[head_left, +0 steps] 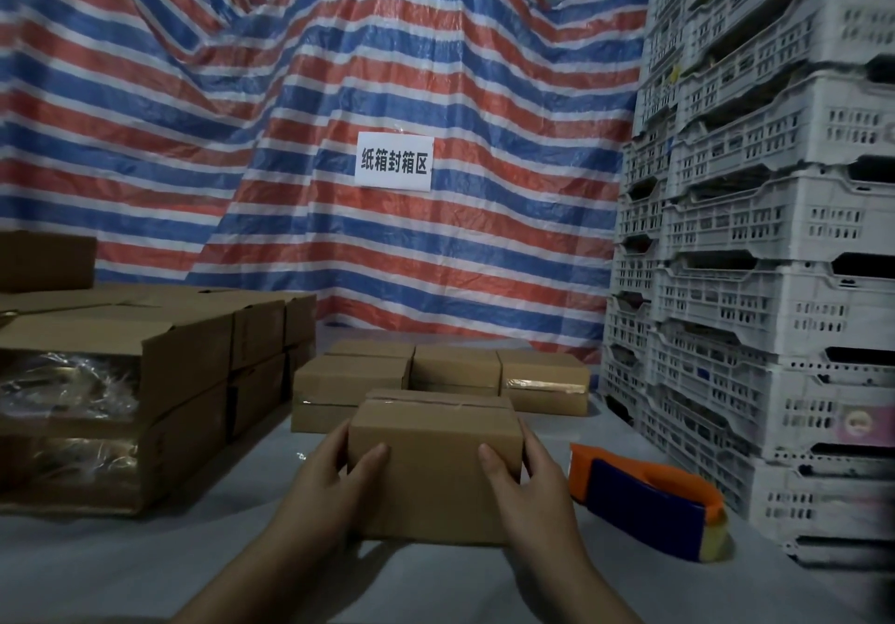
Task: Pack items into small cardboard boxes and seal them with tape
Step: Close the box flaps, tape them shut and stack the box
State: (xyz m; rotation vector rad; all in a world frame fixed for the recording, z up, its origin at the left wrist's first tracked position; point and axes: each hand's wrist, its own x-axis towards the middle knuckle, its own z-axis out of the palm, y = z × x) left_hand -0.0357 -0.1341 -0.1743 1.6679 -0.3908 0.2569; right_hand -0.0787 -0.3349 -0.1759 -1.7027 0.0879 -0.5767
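Note:
A small brown cardboard box [433,468], closed with a strip of clear tape along its top seam, is in the middle of the view just above the grey table. My left hand [334,473] grips its left side with the thumb on the near face. My right hand [525,476] grips its right side the same way. An orange and blue tape dispenser [649,500] lies on the table to the right of the box, untouched.
Several sealed small boxes [436,379] stand in a row behind the held one. Larger cartons [145,381] are stacked at the left, some showing plastic wrap. White plastic crates [775,284] tower at the right. A striped tarp [339,115] with a paper sign [393,163] hangs behind.

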